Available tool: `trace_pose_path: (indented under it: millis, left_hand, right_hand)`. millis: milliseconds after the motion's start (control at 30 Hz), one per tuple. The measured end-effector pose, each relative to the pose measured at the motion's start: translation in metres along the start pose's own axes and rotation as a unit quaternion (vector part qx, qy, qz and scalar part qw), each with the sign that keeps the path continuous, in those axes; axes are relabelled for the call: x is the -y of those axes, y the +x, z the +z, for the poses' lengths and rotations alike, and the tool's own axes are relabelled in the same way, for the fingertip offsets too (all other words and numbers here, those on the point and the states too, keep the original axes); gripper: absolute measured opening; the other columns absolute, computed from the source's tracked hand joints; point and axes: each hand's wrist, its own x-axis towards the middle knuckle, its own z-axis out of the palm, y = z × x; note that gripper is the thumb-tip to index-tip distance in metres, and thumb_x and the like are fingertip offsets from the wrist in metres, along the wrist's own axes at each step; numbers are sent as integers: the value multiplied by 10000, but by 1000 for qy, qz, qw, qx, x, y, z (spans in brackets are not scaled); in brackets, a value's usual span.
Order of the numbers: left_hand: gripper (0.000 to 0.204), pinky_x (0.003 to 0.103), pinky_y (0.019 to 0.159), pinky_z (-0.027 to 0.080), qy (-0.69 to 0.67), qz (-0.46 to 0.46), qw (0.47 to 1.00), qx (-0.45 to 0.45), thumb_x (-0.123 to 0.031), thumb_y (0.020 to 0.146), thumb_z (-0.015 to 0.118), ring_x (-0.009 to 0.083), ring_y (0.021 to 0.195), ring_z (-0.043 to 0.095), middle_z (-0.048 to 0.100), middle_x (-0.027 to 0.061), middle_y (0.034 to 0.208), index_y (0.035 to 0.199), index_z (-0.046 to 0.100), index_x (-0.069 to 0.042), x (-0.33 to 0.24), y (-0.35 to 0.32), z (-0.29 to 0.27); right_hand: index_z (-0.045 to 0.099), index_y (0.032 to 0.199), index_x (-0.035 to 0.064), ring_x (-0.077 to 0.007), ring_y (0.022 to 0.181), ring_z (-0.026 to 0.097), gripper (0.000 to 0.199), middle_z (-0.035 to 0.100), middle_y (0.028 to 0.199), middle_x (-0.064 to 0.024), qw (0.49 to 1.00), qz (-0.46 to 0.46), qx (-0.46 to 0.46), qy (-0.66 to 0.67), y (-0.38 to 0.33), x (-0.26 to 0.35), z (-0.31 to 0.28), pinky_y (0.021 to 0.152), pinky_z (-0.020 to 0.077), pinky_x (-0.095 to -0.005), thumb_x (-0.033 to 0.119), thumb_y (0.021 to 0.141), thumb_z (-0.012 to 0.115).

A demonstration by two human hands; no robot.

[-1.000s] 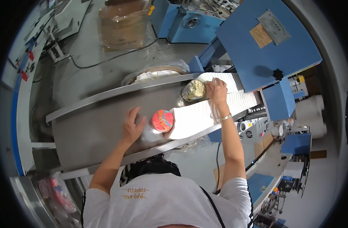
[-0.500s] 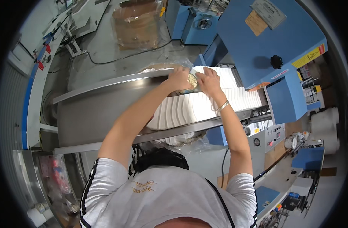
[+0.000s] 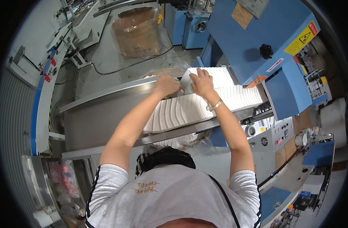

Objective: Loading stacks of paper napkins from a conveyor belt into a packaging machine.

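Observation:
Two rows of thin white folded pads, packed face to face, lie on a metal conveyor trough. The far row ends in a flat white face, and the near row runs curved along the trough's near side. My left hand is closed beside the far row's end, over a pale object that its fingers mostly hide. On the top edge of the far row's end rests my right hand, fingers apart and bent, touching the pads. A bracelet circles my right wrist.
The metal trough has raised rails and leads right into a blue machine with a black knob. A plastic-lined cardboard box stands on the floor beyond. More white pads show below the near rail.
My left hand has moved left, away from the far row's end, with the round cream-coloured object now mostly hidden. My right hand has shifted slightly left along the pads. The view has tilted a little.

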Motion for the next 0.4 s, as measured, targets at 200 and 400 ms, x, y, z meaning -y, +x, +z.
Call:
trace_pose_path:
  millis: [200,400]
  left_hand:
    - [881,428,976,494,-59,-15,996,-62,-545,728,782,446,1165,572,624,287,1194,1241,552,133,-14,7,18]
    - [941,471,1007,475,-258,29,966,19,-528,743,790,439,1291,496,546,278,1357,1371,451,85,31,1,9]
  right_hand:
    - [581,1354,178,-412,1388,333,582,357,1531,-193,999,23,37,32,-5,12,-14,1092,342,-543,267,799,731]
    - [551,1380,131,-404,1433,276,659,303,1567,-196,996,60,8,58,-36,27,-34,1111,301,-573,350,794,759]
